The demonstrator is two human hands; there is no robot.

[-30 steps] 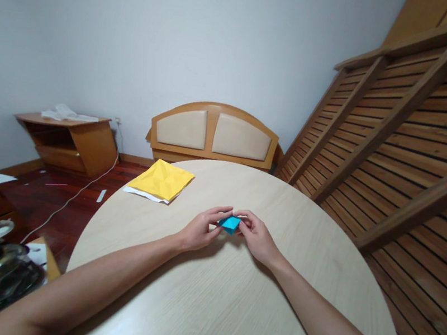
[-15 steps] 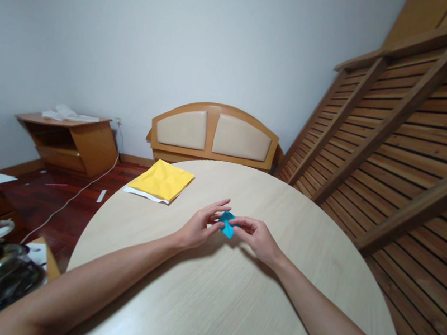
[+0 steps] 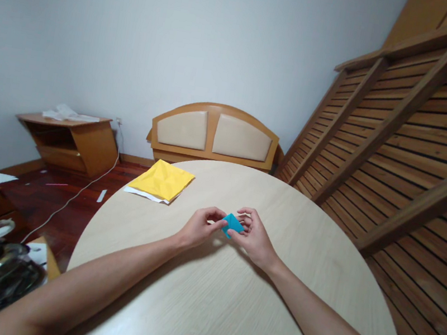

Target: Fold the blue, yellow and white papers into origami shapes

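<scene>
A small folded piece of blue paper (image 3: 233, 223) is held between my two hands above the round pale wooden table (image 3: 202, 300). My left hand (image 3: 199, 228) pinches its left corner between thumb and fingers. On the other side, my right hand (image 3: 254, 237) has its thumb on the front of the paper and its fingers behind the right corner, the upper fingers curled loosely. Creases run across the paper's face; its back is hidden from me.
A yellow sheet (image 3: 162, 179) lies over white paper at the table's far left. Behind stands a padded headboard (image 3: 212, 132). A slatted wooden frame (image 3: 397, 144) leans at the right. At lower left is a glass-and-black object (image 3: 0, 262); a low cabinet (image 3: 86, 148) stands beyond.
The blue paper has been turned and shows a wider, diamond-like face. My left fingers have curled in around its corner, while my right fingers have lifted and shifted behind it.
</scene>
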